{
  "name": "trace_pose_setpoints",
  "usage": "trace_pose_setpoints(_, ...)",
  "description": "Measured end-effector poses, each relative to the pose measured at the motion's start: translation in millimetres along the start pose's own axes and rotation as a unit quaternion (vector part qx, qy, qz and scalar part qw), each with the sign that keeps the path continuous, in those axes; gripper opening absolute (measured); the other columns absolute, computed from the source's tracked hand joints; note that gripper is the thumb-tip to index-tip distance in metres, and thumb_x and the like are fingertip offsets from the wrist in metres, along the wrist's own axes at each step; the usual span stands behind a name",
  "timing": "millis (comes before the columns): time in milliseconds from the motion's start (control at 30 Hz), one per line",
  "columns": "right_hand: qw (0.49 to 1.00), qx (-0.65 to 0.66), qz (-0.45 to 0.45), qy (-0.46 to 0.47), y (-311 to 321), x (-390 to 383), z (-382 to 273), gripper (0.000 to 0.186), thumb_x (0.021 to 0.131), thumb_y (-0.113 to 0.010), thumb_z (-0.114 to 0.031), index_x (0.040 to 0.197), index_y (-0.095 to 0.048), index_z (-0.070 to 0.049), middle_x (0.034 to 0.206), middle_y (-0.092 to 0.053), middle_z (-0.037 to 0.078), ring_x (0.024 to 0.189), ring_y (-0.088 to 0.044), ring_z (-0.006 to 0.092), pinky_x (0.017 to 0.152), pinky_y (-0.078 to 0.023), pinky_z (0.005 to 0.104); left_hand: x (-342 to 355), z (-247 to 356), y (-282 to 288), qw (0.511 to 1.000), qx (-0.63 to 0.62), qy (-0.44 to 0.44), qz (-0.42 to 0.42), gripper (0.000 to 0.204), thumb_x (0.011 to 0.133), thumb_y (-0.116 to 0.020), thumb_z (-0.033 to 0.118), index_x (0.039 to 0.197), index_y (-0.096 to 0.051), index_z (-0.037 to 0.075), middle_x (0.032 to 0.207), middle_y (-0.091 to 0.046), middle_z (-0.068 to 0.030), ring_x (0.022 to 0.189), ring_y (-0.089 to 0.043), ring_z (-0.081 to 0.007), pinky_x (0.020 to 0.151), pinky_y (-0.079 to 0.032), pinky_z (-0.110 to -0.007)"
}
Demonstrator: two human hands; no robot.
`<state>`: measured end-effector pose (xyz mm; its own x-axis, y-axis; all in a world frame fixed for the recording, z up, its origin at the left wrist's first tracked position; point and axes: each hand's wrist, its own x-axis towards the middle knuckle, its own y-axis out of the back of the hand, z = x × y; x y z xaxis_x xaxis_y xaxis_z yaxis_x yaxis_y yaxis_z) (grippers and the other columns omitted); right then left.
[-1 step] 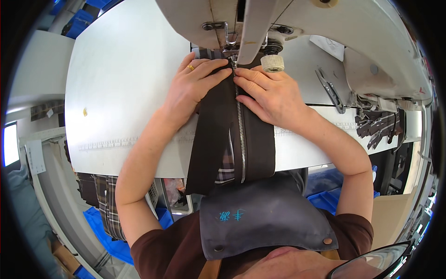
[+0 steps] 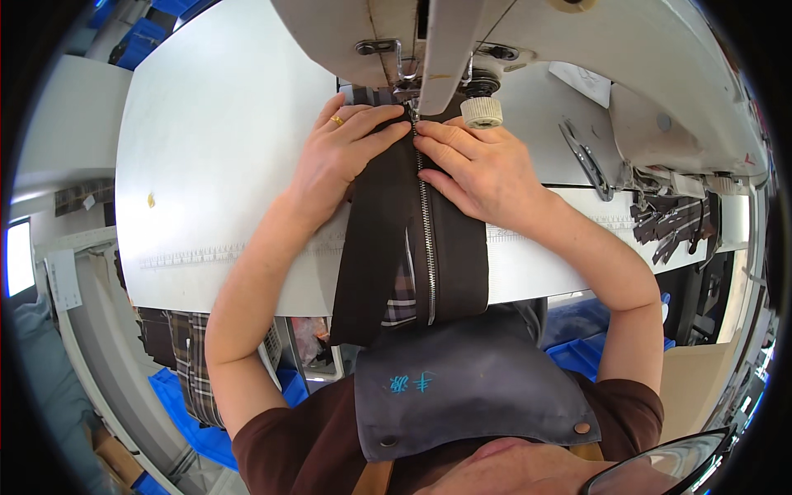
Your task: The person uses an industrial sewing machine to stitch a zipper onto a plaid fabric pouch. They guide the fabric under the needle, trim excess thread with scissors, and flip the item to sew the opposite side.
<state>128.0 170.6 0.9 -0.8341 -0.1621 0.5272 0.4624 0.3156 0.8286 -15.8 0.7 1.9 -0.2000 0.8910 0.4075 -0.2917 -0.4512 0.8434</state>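
A dark brown fabric piece (image 2: 371,256) lies on the white table under the sewing machine head (image 2: 375,33). Down its length runs a metal-toothed zipper (image 2: 429,256), its far end at the presser foot (image 2: 408,89). Plaid cloth (image 2: 403,297) shows between the fabric's near edges. My left hand (image 2: 338,153), with a ring on one finger, grips the fabric left of the zipper, fingertips close to the foot. From the right, my right hand (image 2: 483,169) pinches the zipper's edge and the fabric under it. The needle tip cannot be made out.
Thread snips (image 2: 587,161) lie on the machine bed at the right. Beyond them are bundled dark cloth strips (image 2: 672,223). Ruler marks (image 2: 198,254) cross the white table (image 2: 206,124). Plaid pieces (image 2: 191,363) hang at the lower left above a blue bin (image 2: 194,421).
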Motion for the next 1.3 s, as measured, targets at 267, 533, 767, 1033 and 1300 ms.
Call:
trace_pose_setpoints(267, 1.0, 0.007, 0.01, -0.001, 0, -1, 1, 0.026, 0.075, -0.069, -0.017, 0.097, -0.063, -0.004, 0.101, -0.062, 0.003, 0.091, -0.056, 0.0201, 0.074, -0.048, 0.0319, 4, 3, 9, 0.999, 0.009, -0.011, -0.036, 0.045, 0.069, -0.068, 0.011, 0.113, -0.064, 0.012, 0.12, -0.058, -0.0059, 0.107, -0.056, -0.0262, 0.104, -0.031, -0.049)
trace_pose_setpoints(533, 0.994, 0.019, -0.06, 0.085, 1, 17, 49, 0.023, 0.076, -0.064, -0.011, 0.099, -0.065, -0.01, 0.097, -0.063, 0.002, 0.088, -0.057, 0.0206, 0.075, -0.047, 0.0319, 2, 13, 8, 0.999, 0.002, 0.012, -0.049, 0.055, 0.062, -0.073, 0.008, 0.115, -0.063, 0.018, 0.125, -0.054, -0.0061, 0.108, -0.054, -0.0263, 0.105, -0.028, -0.051)
trace_pose_setpoints(767, 0.989, 0.013, -0.049, 0.138, -1, 25, 53, 0.021, 0.077, -0.063, -0.011, 0.098, -0.064, -0.01, 0.09, -0.062, 0.006, 0.083, -0.058, 0.0235, 0.075, -0.046, 0.0338, -1, 12, 5, 0.999, 0.021, 0.01, -0.039, 0.057, 0.06, -0.073, 0.006, 0.115, -0.064, 0.018, 0.124, -0.055, -0.005, 0.11, -0.053, -0.0251, 0.105, -0.026, -0.053)
trace_pose_setpoints(1033, 0.991, -0.051, -0.028, 0.124, 3, 26, 44, 0.016, 0.074, -0.066, -0.014, 0.087, -0.061, -0.006, 0.09, -0.062, 0.009, 0.087, -0.058, 0.0266, 0.08, -0.044, 0.0373, -1, 11, 4, 0.999, 0.021, 0.012, -0.038, 0.06, 0.059, -0.072, 0.003, 0.116, -0.063, 0.019, 0.125, -0.055, -0.0044, 0.112, -0.053, -0.025, 0.106, -0.025, -0.055)
trace_pose_setpoints(1300, 0.999, -0.034, -0.011, -0.028, -2, 3, 8, 0.031, 0.075, -0.071, -0.028, 0.096, -0.06, -0.007, 0.105, -0.061, 0.006, 0.101, -0.055, 0.0235, 0.086, -0.044, 0.0358, -2, 14, 5, 0.996, 0.054, 0.031, -0.059, 0.064, 0.059, -0.062, -0.006, 0.117, -0.062, 0.02, 0.125, -0.055, -0.0038, 0.112, -0.052, -0.0257, 0.107, -0.022, -0.056)
